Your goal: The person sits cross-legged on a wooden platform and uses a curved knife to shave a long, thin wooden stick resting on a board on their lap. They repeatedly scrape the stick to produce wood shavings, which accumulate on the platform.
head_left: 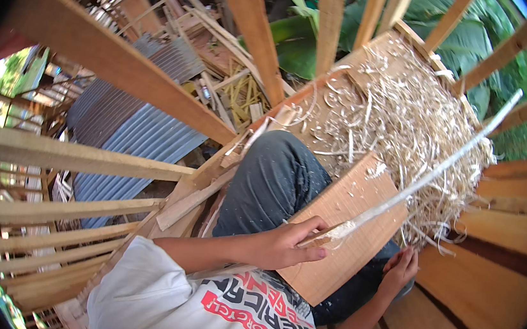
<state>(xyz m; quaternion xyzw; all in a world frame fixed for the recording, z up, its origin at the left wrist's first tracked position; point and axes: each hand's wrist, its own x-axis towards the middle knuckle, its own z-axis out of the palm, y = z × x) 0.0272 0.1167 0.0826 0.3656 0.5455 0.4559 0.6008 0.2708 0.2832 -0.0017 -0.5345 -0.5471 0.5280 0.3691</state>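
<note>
My left hand [297, 242] is closed around a long, thin, pale wooden stick [447, 161]. The stick slants up to the far right, and a thin part of it continues behind the hand toward my body. Beneath it, a flat wooden board [351, 215] lies across my lap, with a few shavings on its surface. My right hand [401, 268] is curled beside the board's right edge, over my right leg. Whatever its fingers hold, if anything, is hidden.
A thick heap of curly wood shavings [398, 108] covers the platform ahead of my knees. Upright wooden slats [252, 31] stand around me on several sides. Beyond the left slats are corrugated metal sheets [140, 145] and piled timber. Planks [481, 290] line the right side.
</note>
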